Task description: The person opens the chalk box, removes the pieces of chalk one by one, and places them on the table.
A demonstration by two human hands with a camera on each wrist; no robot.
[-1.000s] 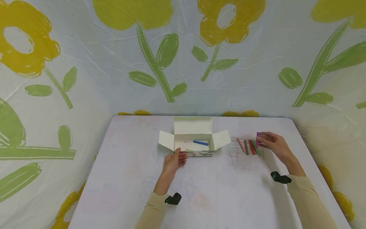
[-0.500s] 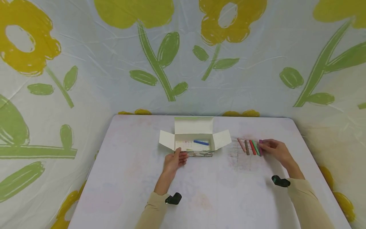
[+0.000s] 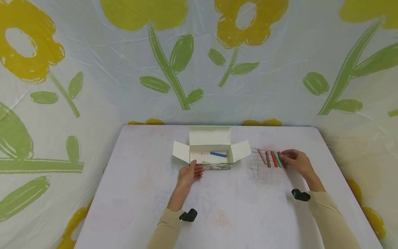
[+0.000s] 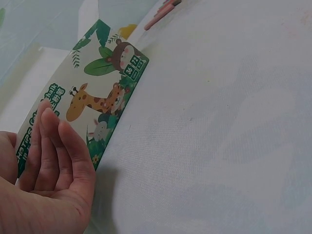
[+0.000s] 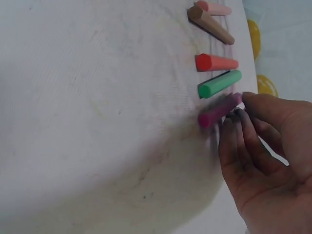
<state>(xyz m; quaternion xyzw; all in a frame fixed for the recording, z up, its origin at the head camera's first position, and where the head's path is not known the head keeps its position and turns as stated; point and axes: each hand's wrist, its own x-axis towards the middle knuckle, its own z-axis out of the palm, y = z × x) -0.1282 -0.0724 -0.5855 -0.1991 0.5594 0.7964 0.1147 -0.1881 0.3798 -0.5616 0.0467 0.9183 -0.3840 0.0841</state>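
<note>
Resting on the surface [image 3: 217, 214]: open box [image 3: 211, 152], blue chalk [image 3: 218, 154] inside, seen in the head view only. Left hand [image 3: 190, 173], fingers straight, touches the box front; the left wrist view alone shows its giraffe print. Right hand [image 5: 265, 156], fingers loosely bent, touches the magenta chalk [image 5: 218, 111], last in a row after green [image 5: 219, 84], red [image 5: 216, 62], brown [image 5: 210, 24] and pink [image 5: 213, 8]; no grip closed.
</note>
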